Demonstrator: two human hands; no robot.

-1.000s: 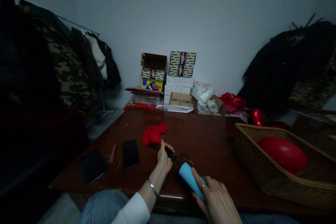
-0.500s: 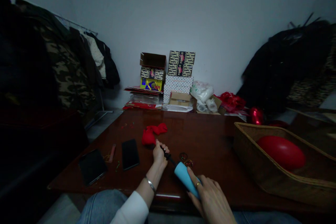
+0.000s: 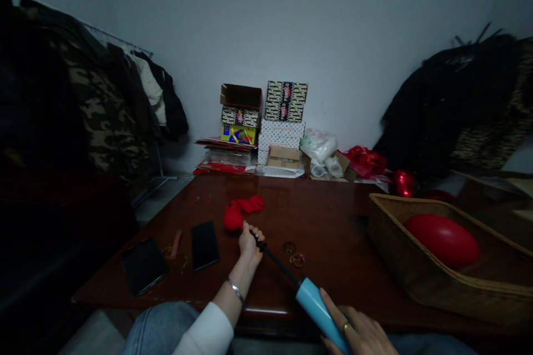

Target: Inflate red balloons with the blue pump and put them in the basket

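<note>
My left hand (image 3: 249, 242) is closed around the black front end of a hand pump, right by a small red balloon (image 3: 232, 219) that swells at the pump's tip. A thin black rod (image 3: 278, 264) runs back from that hand to the light blue pump barrel (image 3: 320, 312). My right hand (image 3: 361, 335) grips the barrel's near end at the bottom edge of the view. A pile of limp red balloons (image 3: 246, 206) lies on the dark wooden table (image 3: 333, 222) just behind the left hand.
Two dark phones (image 3: 205, 243) (image 3: 144, 264) and a pink stick (image 3: 175, 243) lie at the table's left. Rubber bands (image 3: 293, 254) sit near the pump. A wicker basket (image 3: 387, 244) on the right holds an inflated red balloon (image 3: 442, 238). Boxes (image 3: 283, 122) stack against the wall.
My right hand has pulled the blue barrel back toward me, drawing the black rod out long. The left hand has stayed at the pump's tip.
</note>
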